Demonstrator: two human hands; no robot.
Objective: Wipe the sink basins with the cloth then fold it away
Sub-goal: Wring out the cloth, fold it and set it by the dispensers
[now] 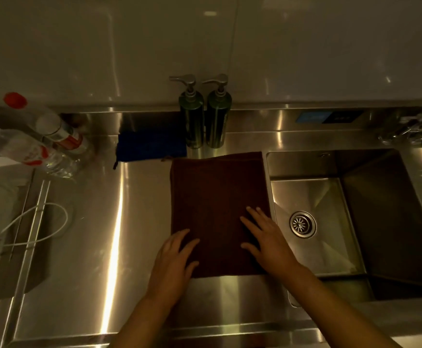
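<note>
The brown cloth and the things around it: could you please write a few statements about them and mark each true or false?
1. The brown cloth lies flat on the steel counter, left of the sink basin. True.
2. Both the left hand and the right hand rest open on the cloth. True.
3. The cloth lies inside the basin. False: it is on the counter beside it.
4. Three pump bottles stand behind the cloth. False: two pump bottles stand there.
5. A blue cloth lies left of the bottles. True.

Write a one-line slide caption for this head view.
Both hands, left and right, press flat on the brown cloth beside the sink basin.
</note>
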